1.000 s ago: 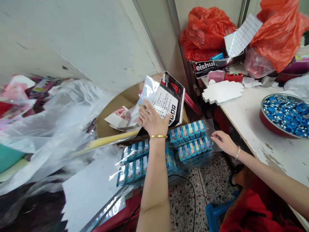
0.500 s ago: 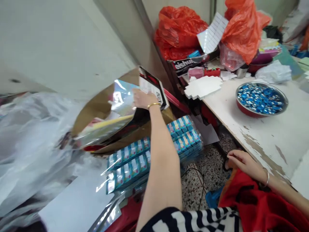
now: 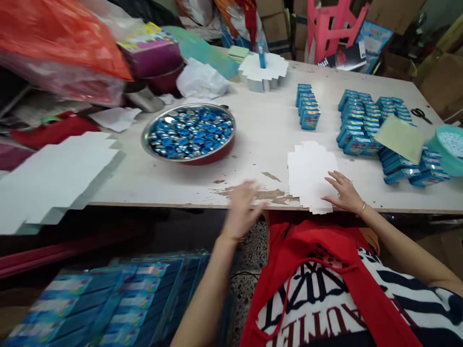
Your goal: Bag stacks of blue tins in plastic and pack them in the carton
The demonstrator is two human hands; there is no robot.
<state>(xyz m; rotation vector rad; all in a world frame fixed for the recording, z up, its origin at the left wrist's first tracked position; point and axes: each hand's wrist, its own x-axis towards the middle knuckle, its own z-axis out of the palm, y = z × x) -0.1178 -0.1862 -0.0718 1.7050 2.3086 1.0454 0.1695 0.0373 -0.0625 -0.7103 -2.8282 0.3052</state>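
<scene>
My left hand (image 3: 243, 208) is blurred by motion above the table's near edge, thumb and fingers apart, with nothing visible in it. Spread over the right side of a stack of white cut-out cards (image 3: 311, 173) is my right hand (image 3: 343, 193), open, its fingertips at the cards; whether they press on them I cannot tell. A steel bowl (image 3: 224, 153) with a red outside stands to the left, heaped with small blue-and-silver round pieces (image 3: 191, 132). Beyond the cards a short row of small blue boxes (image 3: 308, 108) stands on the table (image 3: 260, 130).
More blue boxes (image 3: 356, 120) stand in rows at the right, with a pale yellow sheet (image 3: 400, 137), scissors (image 3: 421, 115) and a green bowl (image 3: 448, 149). White card stacks (image 3: 61, 168) lie left. Wrapped blue boxes (image 3: 119, 299) are below the table. A pink stool (image 3: 331, 29) stands behind.
The view has swung right from the cardboard box to the table. My left hand has left the shiny sheet in that box. My right hand has moved from the table edge to the white cards.
</scene>
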